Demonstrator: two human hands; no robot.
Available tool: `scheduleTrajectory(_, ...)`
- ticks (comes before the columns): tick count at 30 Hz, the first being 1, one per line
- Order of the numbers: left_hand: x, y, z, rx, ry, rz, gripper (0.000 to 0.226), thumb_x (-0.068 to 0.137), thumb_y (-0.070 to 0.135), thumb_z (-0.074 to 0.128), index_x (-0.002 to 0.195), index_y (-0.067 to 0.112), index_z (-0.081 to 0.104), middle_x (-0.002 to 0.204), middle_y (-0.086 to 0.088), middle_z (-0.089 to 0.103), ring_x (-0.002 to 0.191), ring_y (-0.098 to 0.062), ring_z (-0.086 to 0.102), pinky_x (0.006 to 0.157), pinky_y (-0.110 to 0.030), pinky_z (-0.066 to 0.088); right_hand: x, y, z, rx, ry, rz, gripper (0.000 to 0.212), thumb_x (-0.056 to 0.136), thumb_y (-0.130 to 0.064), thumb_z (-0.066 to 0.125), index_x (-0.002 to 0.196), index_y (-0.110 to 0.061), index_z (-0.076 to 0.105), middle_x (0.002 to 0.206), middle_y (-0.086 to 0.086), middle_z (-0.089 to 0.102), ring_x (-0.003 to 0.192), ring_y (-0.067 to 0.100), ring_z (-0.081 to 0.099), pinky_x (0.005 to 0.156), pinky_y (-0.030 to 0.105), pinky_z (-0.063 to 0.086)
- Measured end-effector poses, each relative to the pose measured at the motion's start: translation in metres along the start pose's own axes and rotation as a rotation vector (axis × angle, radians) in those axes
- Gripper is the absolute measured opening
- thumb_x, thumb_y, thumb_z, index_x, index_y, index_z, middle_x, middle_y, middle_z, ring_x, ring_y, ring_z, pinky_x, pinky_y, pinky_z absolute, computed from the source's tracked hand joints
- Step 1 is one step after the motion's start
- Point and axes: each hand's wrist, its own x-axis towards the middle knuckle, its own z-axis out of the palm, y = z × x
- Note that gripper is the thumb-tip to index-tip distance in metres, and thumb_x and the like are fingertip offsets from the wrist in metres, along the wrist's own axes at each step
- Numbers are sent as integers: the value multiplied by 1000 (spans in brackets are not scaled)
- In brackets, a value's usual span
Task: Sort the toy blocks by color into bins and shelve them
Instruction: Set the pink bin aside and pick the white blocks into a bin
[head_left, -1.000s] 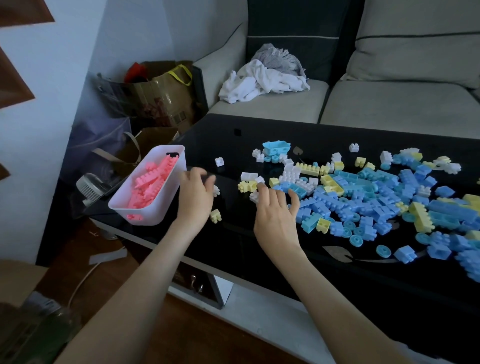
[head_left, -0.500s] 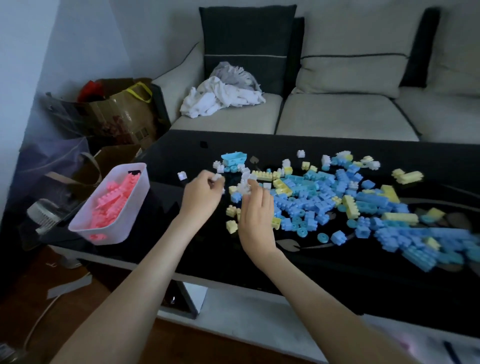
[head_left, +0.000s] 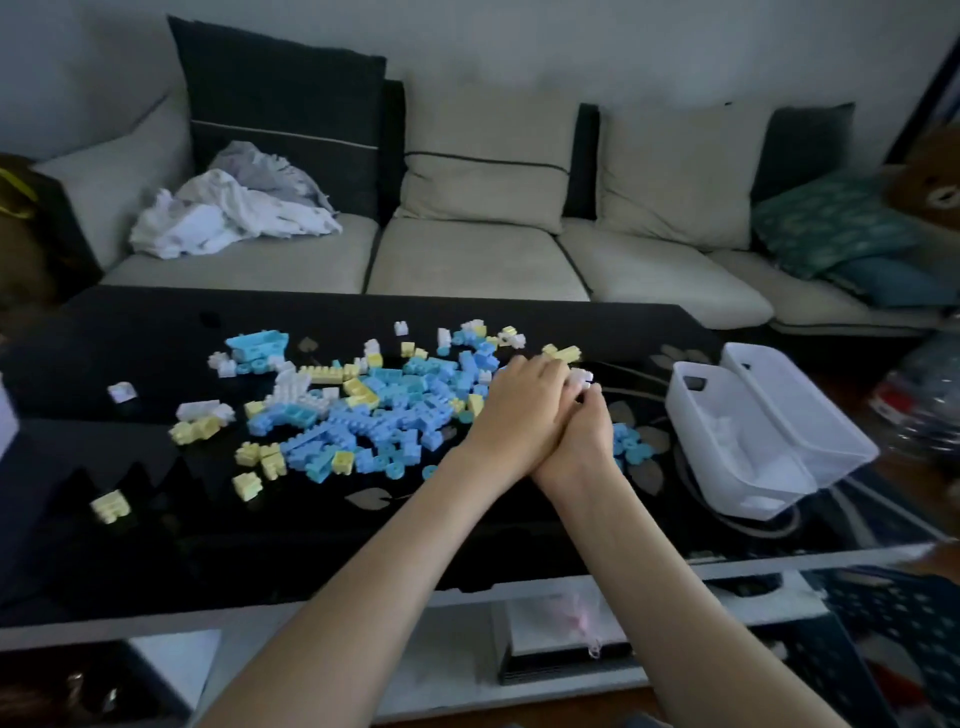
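Note:
A pile of blue, yellow and white toy blocks (head_left: 363, 415) lies on the black glass table (head_left: 156, 519). My left hand (head_left: 519, 405) and my right hand (head_left: 589, 436) are pressed together at the pile's right edge. Both have their fingers curled around a few white blocks (head_left: 583, 376), which show at the fingertips. To the right stands a white bin (head_left: 691, 410) with white blocks inside. A second white bin (head_left: 810, 415) sits against its far side, and I cannot tell what it holds.
A beige sofa (head_left: 467, 260) with cushions and a heap of white laundry (head_left: 228, 218) runs behind the table. Loose yellow blocks (head_left: 110, 505) lie near the front left. A pale bin corner (head_left: 6, 415) shows at the left edge. Under the table is a shelf (head_left: 519, 639).
Both hands moved together from the pile's left side to its right edge, carrying white blocks. The view swung right: the pink bin left the frame and two white bins appeared.

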Motion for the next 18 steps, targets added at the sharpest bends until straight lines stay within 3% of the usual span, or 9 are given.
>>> scheduleTrajectory(4, 16, 27, 25, -63, -28, -2, 47, 95, 35, 29, 89, 0, 60, 92, -17, 64, 89, -35, 53, 76, -43, 38, 6, -34, -22, 25, 43, -25, 42, 96, -26, 33, 60, -17, 53, 59, 1, 61, 74, 20, 58, 71, 26, 44)
scheduleTrajectory(7, 27, 39, 41, -17, -120, -15, 51, 95, 41, 26, 99, 4, 60, 103, -12, 63, 100, -32, 51, 82, -42, 37, 13, -53, -33, 58, 96, -47, 34, 91, -23, 34, 63, -17, 51, 69, 3, 57, 73, 21, 55, 72, 27, 41)
scheduleTrajectory(10, 34, 43, 55, -65, -262, -78, 38, 100, 40, 37, 110, 10, 59, 116, -6, 58, 111, -26, 46, 91, -39, 32, 25, -64, -46, 58, 224, -105, 32, 90, -30, 38, 64, -16, 49, 76, 3, 55, 76, 21, 55, 72, 29, 41)
scheduleTrajectory(14, 35, 43, 69, -272, -312, -112, 37, 98, 40, 38, 114, 16, 61, 120, -3, 57, 113, -23, 46, 98, -43, 35, 38, -72, -58, 19, 265, -100, 47, 95, -36, 36, 87, 6, 57, 98, 5, 65, 95, 23, 61, 81, 32, 43)
scheduleTrajectory(16, 37, 43, 73, -306, -347, -113, 32, 100, 34, 39, 119, 17, 59, 123, -2, 55, 115, -21, 46, 101, -45, 34, 44, -76, -62, -34, 296, -75, 39, 95, -31, 38, 80, -2, 57, 87, 6, 63, 84, 21, 61, 78, 31, 44)
scheduleTrajectory(18, 41, 44, 76, -327, -418, -125, 32, 101, 29, 37, 125, 18, 55, 126, -2, 54, 117, -20, 48, 104, -45, 33, 50, -77, -64, -62, 311, -49, 29, 95, -28, 39, 89, -9, 59, 94, 9, 63, 84, 21, 60, 71, 31, 46)
